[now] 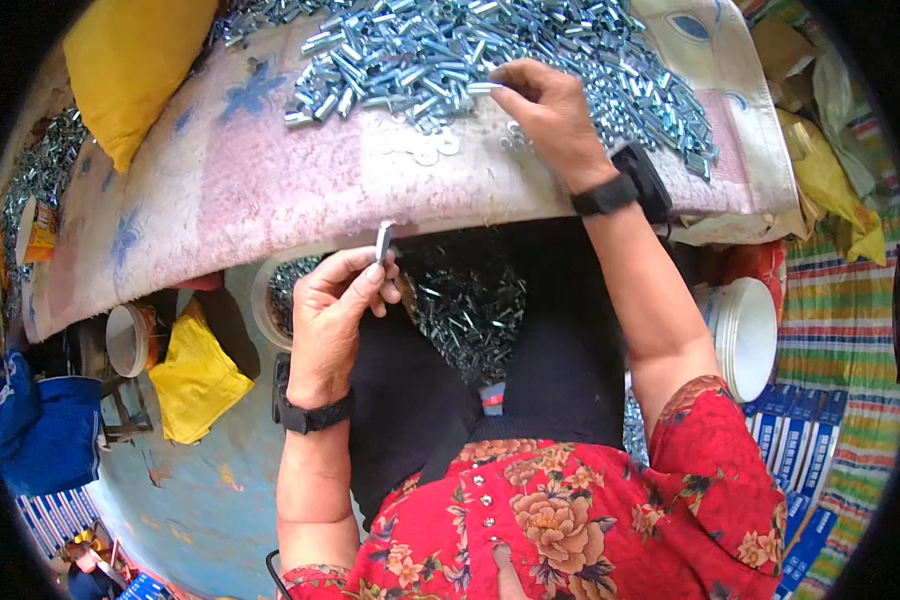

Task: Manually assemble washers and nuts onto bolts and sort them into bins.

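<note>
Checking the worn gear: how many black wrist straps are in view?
2: the left strap around the wrist of the left hand, and the right strap around the wrist of the right hand. None appear hidden.

Red shirt (pixel 650 530) with tan flowers (pixel 550 530), short sleeves (pixel 695 425), shiny buttons (pixel 486 499) down shirt's front, black pants (pixel 565 370) past shirt's hem, black wrist straps (pixel 605 195) with dark boxes (pixel 644 182) beyond shirt's sleeves.
</note>
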Motion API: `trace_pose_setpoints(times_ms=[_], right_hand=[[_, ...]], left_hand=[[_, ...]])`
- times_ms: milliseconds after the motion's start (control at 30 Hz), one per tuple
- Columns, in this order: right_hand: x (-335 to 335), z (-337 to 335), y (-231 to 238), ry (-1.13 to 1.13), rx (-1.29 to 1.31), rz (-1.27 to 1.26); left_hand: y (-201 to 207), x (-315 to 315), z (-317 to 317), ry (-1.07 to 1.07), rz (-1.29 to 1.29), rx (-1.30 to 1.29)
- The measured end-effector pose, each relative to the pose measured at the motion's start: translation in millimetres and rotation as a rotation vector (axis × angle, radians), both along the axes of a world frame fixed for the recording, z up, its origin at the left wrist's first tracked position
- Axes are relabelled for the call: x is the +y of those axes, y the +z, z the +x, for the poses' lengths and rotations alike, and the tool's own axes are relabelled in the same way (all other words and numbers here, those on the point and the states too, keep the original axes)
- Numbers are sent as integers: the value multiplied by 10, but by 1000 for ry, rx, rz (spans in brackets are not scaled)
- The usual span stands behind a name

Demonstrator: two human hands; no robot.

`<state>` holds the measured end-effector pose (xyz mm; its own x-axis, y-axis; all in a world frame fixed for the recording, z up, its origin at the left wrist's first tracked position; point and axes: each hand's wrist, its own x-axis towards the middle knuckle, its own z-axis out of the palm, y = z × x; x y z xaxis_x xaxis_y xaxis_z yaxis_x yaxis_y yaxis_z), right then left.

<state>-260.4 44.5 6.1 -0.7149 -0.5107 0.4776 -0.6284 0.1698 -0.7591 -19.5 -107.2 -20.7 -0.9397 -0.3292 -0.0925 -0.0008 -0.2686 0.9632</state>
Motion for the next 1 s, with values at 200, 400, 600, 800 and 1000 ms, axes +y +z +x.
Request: trace_pose_setpoints(times_ms=[200,400,600,800,1000], right_hand=[[527,736,133,322,-291,-167],[719,948,121,338,-340,-214],[772,1068,139,332,-472,-231],[716,1177,138,401,-452,-123],[648,1266,6,253,-261,112]], left_hand=[[120,312,-98,-60,-45,29],[176,503,-107,-120,-214,41],[217,585,-91,-96,-424,117],[233,586,-104,-112,-685,183],[99,645,-63,-198,-516,105]])
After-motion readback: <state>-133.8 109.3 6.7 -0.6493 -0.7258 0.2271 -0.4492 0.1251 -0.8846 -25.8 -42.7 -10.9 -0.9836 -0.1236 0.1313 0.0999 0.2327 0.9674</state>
